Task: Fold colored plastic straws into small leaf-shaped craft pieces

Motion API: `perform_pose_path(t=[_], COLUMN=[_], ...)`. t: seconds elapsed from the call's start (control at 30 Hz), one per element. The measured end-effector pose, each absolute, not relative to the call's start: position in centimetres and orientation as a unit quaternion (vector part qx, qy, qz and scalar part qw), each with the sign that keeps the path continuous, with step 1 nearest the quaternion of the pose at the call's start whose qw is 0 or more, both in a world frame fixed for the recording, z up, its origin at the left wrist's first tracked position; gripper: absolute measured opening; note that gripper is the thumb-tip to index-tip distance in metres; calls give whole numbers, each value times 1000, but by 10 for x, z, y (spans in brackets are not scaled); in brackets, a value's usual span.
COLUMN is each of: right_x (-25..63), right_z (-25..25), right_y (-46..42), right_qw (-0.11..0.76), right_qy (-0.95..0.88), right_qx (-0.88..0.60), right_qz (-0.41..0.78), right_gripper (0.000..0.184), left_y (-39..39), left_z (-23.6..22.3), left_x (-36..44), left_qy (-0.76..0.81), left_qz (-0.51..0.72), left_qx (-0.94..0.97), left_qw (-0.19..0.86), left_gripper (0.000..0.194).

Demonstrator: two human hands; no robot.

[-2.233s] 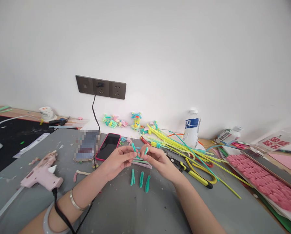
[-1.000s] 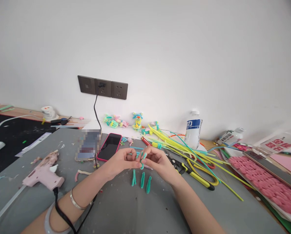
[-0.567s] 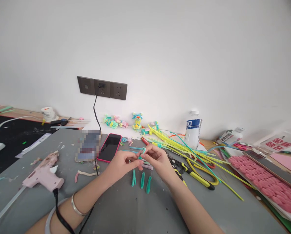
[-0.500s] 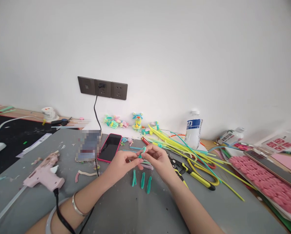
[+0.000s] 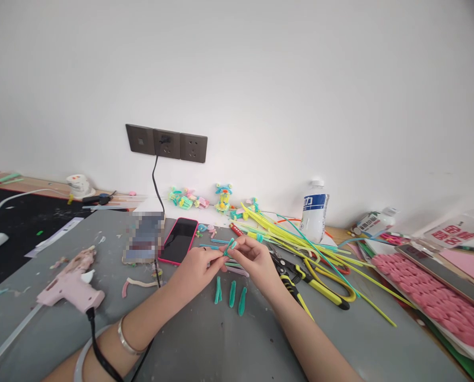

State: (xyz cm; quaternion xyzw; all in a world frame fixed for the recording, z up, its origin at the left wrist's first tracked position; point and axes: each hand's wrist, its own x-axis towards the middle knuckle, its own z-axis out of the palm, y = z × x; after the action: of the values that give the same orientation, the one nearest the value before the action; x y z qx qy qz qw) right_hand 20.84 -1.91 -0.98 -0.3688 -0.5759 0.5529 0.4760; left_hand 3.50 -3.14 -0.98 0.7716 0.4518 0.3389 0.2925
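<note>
Green fuzzy piece (image 5: 229,246) was held just above the gray mat (image 5: 221,350), pinched by fingertips of the left hand (image 5: 201,265) and of the right hand (image 5: 256,260); both were closed on it. Exact finger contact was partly hidden.

Containers: one blue-labelled bottle (image 5: 315,212) was stood upright, capped, by the wall; contents could not be told. One smaller bottle (image 5: 374,222) was laid on its side farther right. One white cup (image 5: 80,185) was seen at far left, inside not shown.

Counts: three folded green pieces (image 5: 232,294) were laid in a row nearer the wearer, well apart from other stems; one pink glue gun (image 5: 72,286); one red-cased phone (image 5: 178,240); two bracelets on the left arm, one silver (image 5: 125,339). Yellow stems (image 5: 300,241) were bunched, too overlapped to count.

Around: yellow-handled pliers (image 5: 324,294) were partly covered by the right hand. Lilac stems (image 5: 237,270) were partly blocked by both hands. Left forearm was crossed by the glue gun's black cord (image 5: 99,347). Small fuzzy figures (image 5: 223,197) were lined along the wall.
</note>
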Motion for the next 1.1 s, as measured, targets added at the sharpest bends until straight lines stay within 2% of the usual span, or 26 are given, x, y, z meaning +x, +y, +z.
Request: perform_pose_path(t=[0.37, 0.67, 0.8, 0.97, 1.1], right_x=[211, 212, 212, 211, 209], right_z=[-6, -11, -13, -15, -10], right_y=[-16, -14, -14, -15, -19], right_qw=[509, 515, 523, 525, 498], right_qy=[-590, -554, -547, -554, -572], right_qx=[-373, -399, -404, -386, -351], right_qz=[503, 519, 515, 518, 549], right_gripper=[27, 29, 28, 28, 27], left_y=[-32, -32, -33, -32, -30], left_z=[-6, -4, -6, -7, -8], left_x=[37, 36, 36, 38, 39], left_qy=[442, 441, 432, 406, 366], left_qz=[333, 335, 347, 339, 342], left_qx=[775, 766, 736, 673, 618], left_qw=[306, 328, 389, 518, 607], left_gripper=[37, 37, 37, 32, 38])
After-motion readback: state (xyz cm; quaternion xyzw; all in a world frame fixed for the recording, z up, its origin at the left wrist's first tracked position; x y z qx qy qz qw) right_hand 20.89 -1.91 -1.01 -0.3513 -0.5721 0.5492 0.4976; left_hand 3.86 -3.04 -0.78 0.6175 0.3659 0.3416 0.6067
